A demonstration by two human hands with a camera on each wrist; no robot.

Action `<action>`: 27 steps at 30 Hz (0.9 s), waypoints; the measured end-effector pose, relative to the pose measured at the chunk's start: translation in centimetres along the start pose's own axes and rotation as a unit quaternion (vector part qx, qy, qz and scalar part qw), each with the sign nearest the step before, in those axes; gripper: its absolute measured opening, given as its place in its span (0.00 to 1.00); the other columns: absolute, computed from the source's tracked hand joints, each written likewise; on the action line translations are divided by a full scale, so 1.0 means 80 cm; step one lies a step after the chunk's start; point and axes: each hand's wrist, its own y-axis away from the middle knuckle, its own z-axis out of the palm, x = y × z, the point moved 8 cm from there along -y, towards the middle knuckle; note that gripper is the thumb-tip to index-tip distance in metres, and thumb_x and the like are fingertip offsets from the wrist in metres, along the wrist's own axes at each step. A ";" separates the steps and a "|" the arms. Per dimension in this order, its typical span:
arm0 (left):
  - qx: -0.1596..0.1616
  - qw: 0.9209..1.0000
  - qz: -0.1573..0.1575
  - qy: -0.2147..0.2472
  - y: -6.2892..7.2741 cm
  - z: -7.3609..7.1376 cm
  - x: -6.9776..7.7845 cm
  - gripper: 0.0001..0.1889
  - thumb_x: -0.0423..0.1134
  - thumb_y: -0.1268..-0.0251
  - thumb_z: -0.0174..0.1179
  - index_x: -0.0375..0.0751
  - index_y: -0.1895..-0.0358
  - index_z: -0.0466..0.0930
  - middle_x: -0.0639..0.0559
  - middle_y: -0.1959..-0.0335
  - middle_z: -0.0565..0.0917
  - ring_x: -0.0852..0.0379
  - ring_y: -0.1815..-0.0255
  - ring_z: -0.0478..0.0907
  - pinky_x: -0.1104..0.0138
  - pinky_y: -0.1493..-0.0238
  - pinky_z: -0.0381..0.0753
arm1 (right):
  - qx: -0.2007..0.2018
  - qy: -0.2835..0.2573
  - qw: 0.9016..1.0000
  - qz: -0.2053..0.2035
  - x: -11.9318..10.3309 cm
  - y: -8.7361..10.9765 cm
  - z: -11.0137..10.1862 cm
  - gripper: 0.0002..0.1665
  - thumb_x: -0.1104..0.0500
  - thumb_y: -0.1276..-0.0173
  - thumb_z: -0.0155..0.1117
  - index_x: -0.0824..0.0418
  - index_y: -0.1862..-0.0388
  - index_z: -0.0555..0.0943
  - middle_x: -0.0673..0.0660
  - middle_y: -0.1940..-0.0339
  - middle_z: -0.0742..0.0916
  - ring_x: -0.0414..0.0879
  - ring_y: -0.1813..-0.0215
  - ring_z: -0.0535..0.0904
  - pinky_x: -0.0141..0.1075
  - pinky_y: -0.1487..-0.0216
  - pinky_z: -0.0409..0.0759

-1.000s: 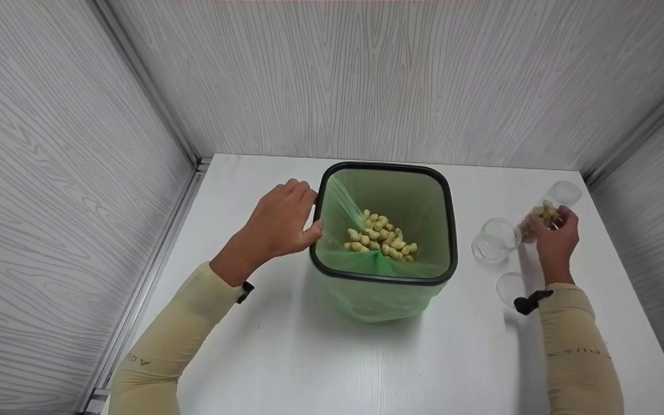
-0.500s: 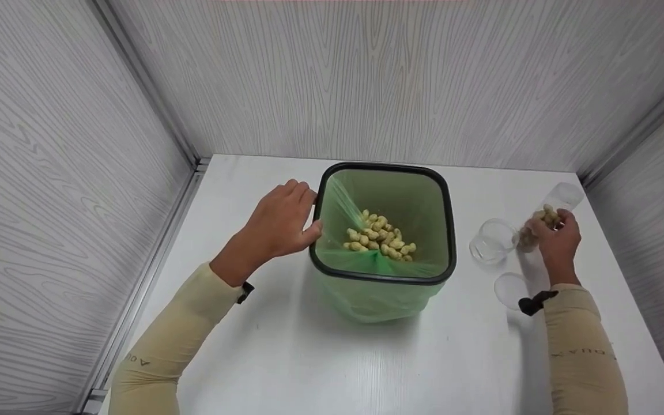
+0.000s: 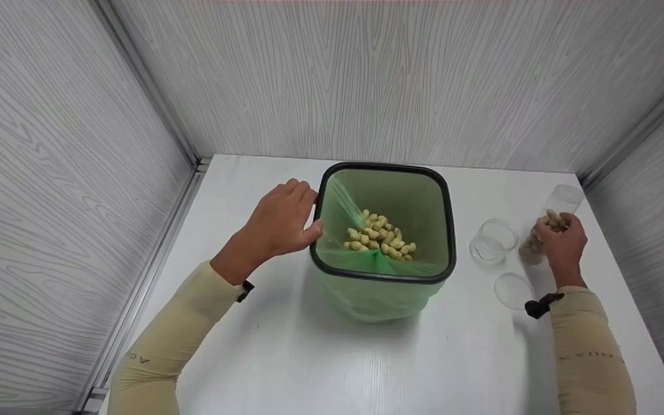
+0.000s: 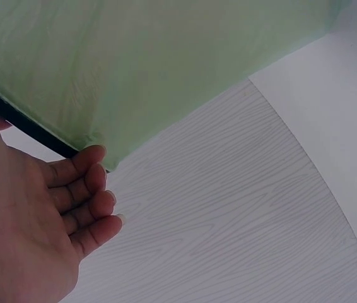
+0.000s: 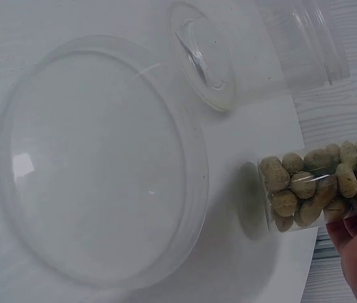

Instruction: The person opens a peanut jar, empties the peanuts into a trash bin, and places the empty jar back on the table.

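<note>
In the head view my left hand (image 3: 286,222) grips the left side of the black rim (image 3: 387,279) of a bin (image 3: 381,302) lined with a green bag. Its thumb lies at the rim and the fingers bend against the outer side. Several unshelled peanuts (image 3: 381,233) lie in a heap inside the bin. At the right, my right hand (image 3: 565,245) holds a clear jar (image 5: 317,186) with peanuts in its lower part. The jar's upper part (image 3: 566,197) looks see-through, and its shadow shows beside its base in the right wrist view.
An uncovered clear jar (image 3: 490,245) stands between the bin and my right hand. A clear round lid (image 3: 512,291) lies on the white table (image 3: 366,374) in front of it. Wood-patterned panels (image 3: 332,80) enclose the table at the back and both sides.
My right hand has shifted slightly right and nearer with the peanut jar. The left hand and bin have hardly moved.
</note>
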 end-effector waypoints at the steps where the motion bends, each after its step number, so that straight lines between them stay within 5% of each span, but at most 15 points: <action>1: 0.001 1.000 0.000 0.000 0.000 0.000 0.000 0.24 0.52 0.29 0.46 0.31 0.52 0.77 0.40 0.59 0.78 0.46 0.59 0.71 0.54 0.54 0.76 | 0.000 0.001 1.000 0.000 -0.001 0.000 -0.001 0.40 0.46 0.32 0.63 0.58 0.24 0.70 0.40 0.51 0.75 0.33 0.48 0.72 0.26 0.47 0.71; 12: 0.005 1.000 0.005 -0.011 0.000 -0.003 0.002 0.24 0.52 0.30 0.47 0.31 0.53 0.77 0.40 0.59 0.78 0.45 0.60 0.72 0.54 0.56 0.76 | 0.004 0.011 1.000 -0.026 -0.020 0.008 -0.013 0.38 0.47 0.32 0.64 0.59 0.26 0.72 0.41 0.50 0.76 0.34 0.46 0.70 0.28 0.46 0.68; 18: -0.003 1.000 0.003 -0.006 -0.001 -0.006 0.003 0.24 0.52 0.30 0.49 0.32 0.53 0.77 0.40 0.58 0.78 0.44 0.58 0.73 0.53 0.54 0.77 | -0.009 0.015 0.999 -0.033 -0.027 0.011 -0.013 0.38 0.46 0.31 0.63 0.57 0.25 0.70 0.48 0.40 0.76 0.37 0.43 0.70 0.31 0.44 0.69; 27: 0.003 1.000 0.007 -0.007 0.000 -0.006 0.003 0.25 0.53 0.29 0.47 0.31 0.52 0.77 0.40 0.57 0.79 0.44 0.57 0.73 0.53 0.51 0.77 | -0.015 0.021 0.998 -0.066 -0.054 0.015 -0.014 0.36 0.44 0.32 0.65 0.57 0.29 0.73 0.41 0.49 0.76 0.35 0.47 0.70 0.31 0.48 0.69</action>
